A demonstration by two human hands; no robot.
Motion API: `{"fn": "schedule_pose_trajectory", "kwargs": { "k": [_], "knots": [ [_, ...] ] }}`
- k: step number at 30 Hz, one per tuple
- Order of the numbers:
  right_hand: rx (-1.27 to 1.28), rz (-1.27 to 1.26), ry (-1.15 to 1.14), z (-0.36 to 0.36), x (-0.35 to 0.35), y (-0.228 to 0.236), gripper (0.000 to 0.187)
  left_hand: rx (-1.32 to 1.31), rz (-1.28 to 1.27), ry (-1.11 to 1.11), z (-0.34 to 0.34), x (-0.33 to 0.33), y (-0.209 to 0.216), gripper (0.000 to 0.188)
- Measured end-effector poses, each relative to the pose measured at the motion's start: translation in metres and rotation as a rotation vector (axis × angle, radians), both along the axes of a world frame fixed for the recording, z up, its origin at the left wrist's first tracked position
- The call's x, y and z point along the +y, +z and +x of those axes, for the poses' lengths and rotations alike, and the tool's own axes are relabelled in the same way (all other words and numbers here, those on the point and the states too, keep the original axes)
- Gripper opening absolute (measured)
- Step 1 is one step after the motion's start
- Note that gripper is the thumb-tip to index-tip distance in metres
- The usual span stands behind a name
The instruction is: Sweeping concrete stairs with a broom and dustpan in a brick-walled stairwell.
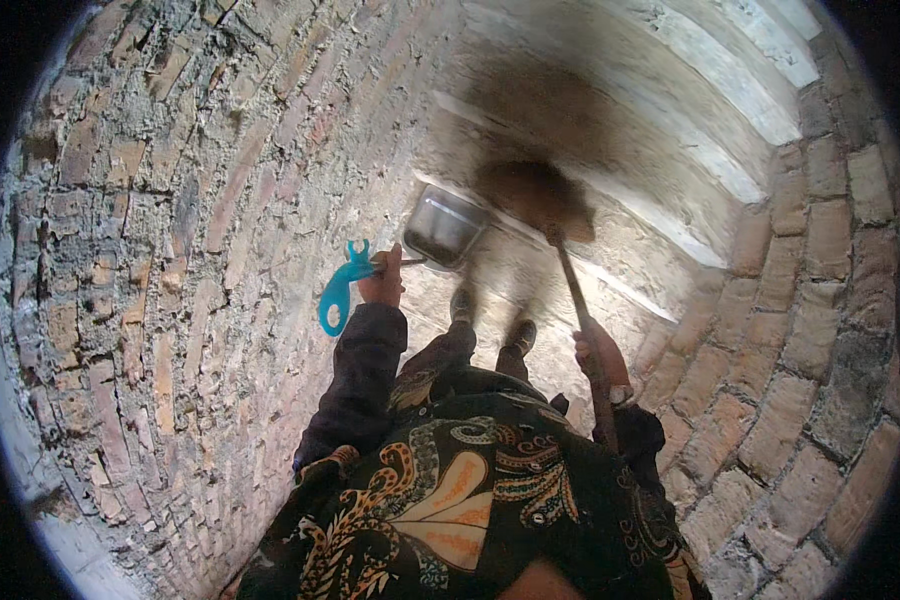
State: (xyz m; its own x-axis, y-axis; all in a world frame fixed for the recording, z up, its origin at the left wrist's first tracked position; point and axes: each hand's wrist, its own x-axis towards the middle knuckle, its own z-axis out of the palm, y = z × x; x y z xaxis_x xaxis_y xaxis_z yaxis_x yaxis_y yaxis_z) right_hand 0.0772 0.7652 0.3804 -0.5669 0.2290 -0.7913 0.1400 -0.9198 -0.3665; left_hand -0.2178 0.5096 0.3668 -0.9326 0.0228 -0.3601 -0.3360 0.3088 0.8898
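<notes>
My left hand (383, 280) is closed round the handle of a long-handled dustpan. Its teal grip end (340, 292) sticks out to the left, with a small forked clip at its top. The dustpan's dark, squarish pan (444, 228) is beyond the hand, close to the left wall. In my right hand (601, 353), the fingers wrap round the stick of a broom (576, 292). The broom's dark brown head (535, 195) is smeared by motion near the stair edge, to the right of the pan.
Pale stone stairs (710, 150) rise ahead and to the right. Rough brick walls stand close on both sides, the left wall (185, 270) and the right wall (800, 300). My shoes (461, 305) are on a dusty tread below the pan. A dark shadow falls across the steps.
</notes>
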Motion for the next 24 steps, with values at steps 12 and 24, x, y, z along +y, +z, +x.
{"fn": "schedule_pose_trajectory", "kwargs": {
  "k": [12, 24],
  "knots": [
    [-0.168, 0.285, 0.453, -0.072, -0.070, 0.137, 0.028, 0.019, 0.055, 0.035, -0.027, -0.021, -0.019, 0.031],
    [0.078, 0.250, 0.271, -0.168, 0.008, 0.004, 0.022, 0.123, -0.115, -0.158, -0.039, -0.026, -0.046, 0.032]
  ]
}}
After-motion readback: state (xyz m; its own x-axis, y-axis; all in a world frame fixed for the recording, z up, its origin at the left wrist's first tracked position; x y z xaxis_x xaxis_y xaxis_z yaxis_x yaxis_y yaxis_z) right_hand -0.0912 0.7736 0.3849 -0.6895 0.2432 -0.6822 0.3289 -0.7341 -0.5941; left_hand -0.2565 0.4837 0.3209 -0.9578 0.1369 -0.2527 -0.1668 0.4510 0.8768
